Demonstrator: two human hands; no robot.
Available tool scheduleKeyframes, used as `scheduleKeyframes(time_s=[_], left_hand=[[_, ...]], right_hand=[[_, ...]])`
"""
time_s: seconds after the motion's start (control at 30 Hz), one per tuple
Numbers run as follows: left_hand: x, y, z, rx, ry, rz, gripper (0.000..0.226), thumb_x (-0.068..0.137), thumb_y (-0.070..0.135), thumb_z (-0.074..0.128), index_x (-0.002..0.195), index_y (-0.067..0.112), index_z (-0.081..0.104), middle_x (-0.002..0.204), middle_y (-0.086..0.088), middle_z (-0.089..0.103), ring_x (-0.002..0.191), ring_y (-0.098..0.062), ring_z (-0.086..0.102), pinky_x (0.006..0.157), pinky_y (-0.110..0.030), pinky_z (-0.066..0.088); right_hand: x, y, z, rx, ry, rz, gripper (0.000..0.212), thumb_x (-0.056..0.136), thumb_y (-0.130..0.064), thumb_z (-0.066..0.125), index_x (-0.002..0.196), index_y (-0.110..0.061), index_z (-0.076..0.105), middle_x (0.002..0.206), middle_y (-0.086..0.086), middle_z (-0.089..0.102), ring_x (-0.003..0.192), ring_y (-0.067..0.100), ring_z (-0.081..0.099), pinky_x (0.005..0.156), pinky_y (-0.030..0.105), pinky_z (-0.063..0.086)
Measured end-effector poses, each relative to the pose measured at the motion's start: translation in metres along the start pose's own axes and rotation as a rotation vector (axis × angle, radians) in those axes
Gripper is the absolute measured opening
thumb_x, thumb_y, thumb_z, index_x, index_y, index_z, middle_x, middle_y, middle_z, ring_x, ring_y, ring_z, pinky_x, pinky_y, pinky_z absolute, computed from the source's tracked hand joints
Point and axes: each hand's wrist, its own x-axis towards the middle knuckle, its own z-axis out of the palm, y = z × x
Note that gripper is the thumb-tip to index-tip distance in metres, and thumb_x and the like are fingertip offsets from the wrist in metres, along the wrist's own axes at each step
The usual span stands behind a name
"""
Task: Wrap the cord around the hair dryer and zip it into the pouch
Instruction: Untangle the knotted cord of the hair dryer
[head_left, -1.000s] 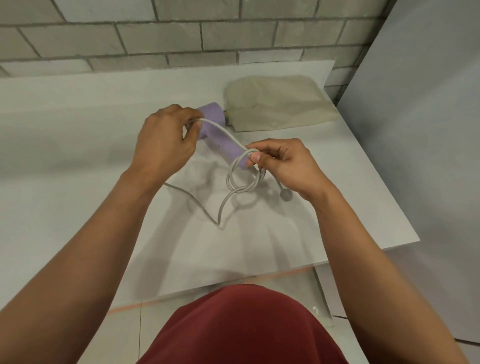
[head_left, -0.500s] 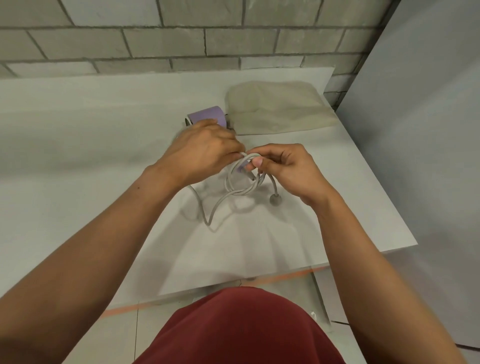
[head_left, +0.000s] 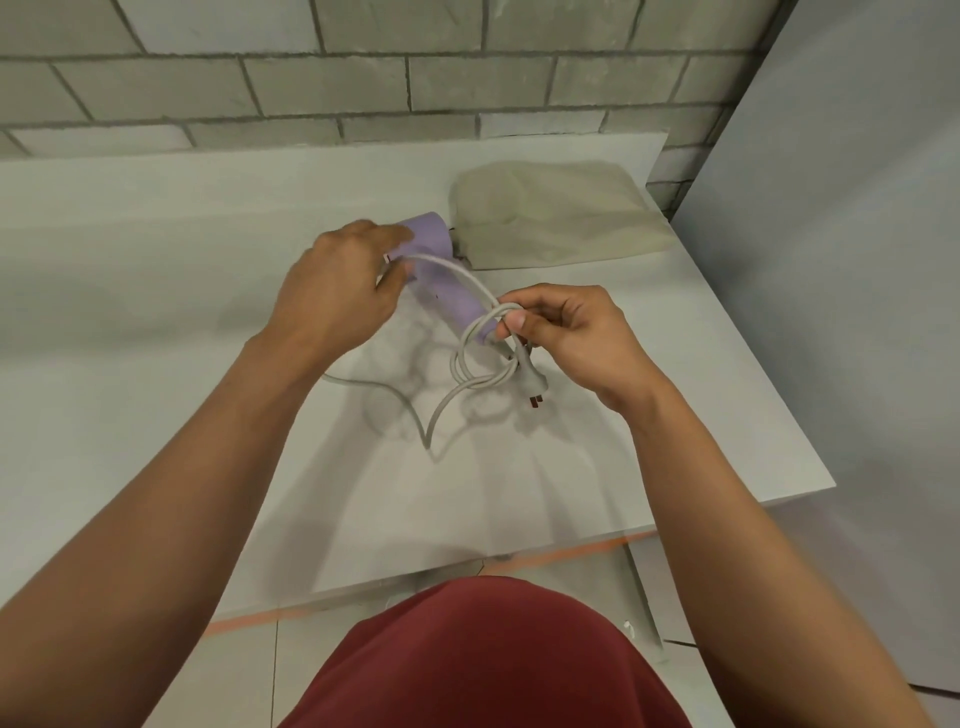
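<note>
A lilac hair dryer (head_left: 441, 270) is held over the white table (head_left: 156, 249). My left hand (head_left: 337, 291) grips its barrel end and pins a strand of the grey cord (head_left: 467, 358) there. My right hand (head_left: 566, 332) pinches the cord loops against the handle end. Several loops hang below, and the plug (head_left: 532, 387) dangles from them. A slack stretch of cord trails down to the table in a V. The beige fabric pouch (head_left: 550, 218) lies flat at the back right, just behind the dryer.
A grey block wall (head_left: 415, 78) runs behind the table. A plain grey panel (head_left: 841, 260) stands to the right, past the table's right edge. My red shirt fills the bottom of the view, above the floor tiles.
My left hand has drawn back from the handle end to the barrel end, pulling a strand of cord along the dryer. The plug now hangs lower under my right hand.
</note>
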Motion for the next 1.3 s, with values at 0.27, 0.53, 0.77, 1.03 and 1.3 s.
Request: scheduleKeyframes(time_s=[0.27, 0.53, 0.77, 1.03, 1.3], left_hand=[[-0.014, 0.038, 0.017, -0.054, -0.085, 0.520, 0.039, 0.098, 0.021, 0.045, 0.126, 0.014, 0.071, 0.114, -0.004, 0.075, 0.104, -0.029, 0.069, 0.085, -0.044, 0.053], [-0.010, 0.024, 0.024, 0.006, 0.037, 0.303, 0.032, 0.095, 0.002, 0.062, 0.120, 0.018, 0.075, 0.111, -0.005, 0.071, 0.099, -0.035, 0.066, 0.067, -0.048, 0.059], [-0.009, 0.022, 0.025, -0.026, 0.076, 0.148, 0.031, 0.102, 0.013, 0.049, 0.122, 0.021, 0.072, 0.118, -0.002, 0.068, 0.106, -0.034, 0.061, 0.070, -0.050, 0.057], [-0.007, -0.005, 0.032, -0.163, 0.059, 0.117, 0.027, 0.102, 0.013, 0.050, 0.118, 0.014, 0.073, 0.115, -0.006, 0.069, 0.102, -0.032, 0.066, 0.087, -0.044, 0.054], [-0.008, -0.040, 0.035, -0.145, -0.033, 0.064, 0.025, 0.105, 0.018, 0.052, 0.119, 0.019, 0.073, 0.115, -0.004, 0.068, 0.102, -0.031, 0.066, 0.085, -0.048, 0.054]], right_hand=[[0.000, -0.006, 0.000, -0.008, -0.006, -0.005, 0.023, 0.101, -0.004, 0.064, 0.097, -0.020, 0.081, 0.090, -0.007, 0.080, 0.089, 0.009, 0.074, 0.083, 0.021, 0.052], [-0.001, -0.007, -0.003, 0.005, 0.047, 0.034, 0.015, 0.101, -0.011, 0.066, 0.101, -0.014, 0.081, 0.092, 0.001, 0.080, 0.080, 0.007, 0.069, 0.082, 0.028, 0.052], [0.009, -0.012, 0.000, 0.082, 0.073, 0.079, 0.013, 0.098, -0.014, 0.069, 0.104, -0.016, 0.081, 0.097, 0.007, 0.081, 0.087, 0.020, 0.073, 0.084, 0.031, 0.052], [0.002, -0.005, -0.003, 0.125, 0.034, 0.135, 0.017, 0.100, -0.010, 0.065, 0.103, -0.014, 0.081, 0.099, 0.021, 0.074, 0.085, 0.022, 0.066, 0.085, 0.035, 0.056], [-0.006, -0.003, -0.010, 0.002, 0.204, 0.113, 0.020, 0.100, -0.015, 0.070, 0.118, -0.016, 0.079, 0.101, 0.003, 0.076, 0.086, 0.019, 0.074, 0.094, 0.039, 0.061]])
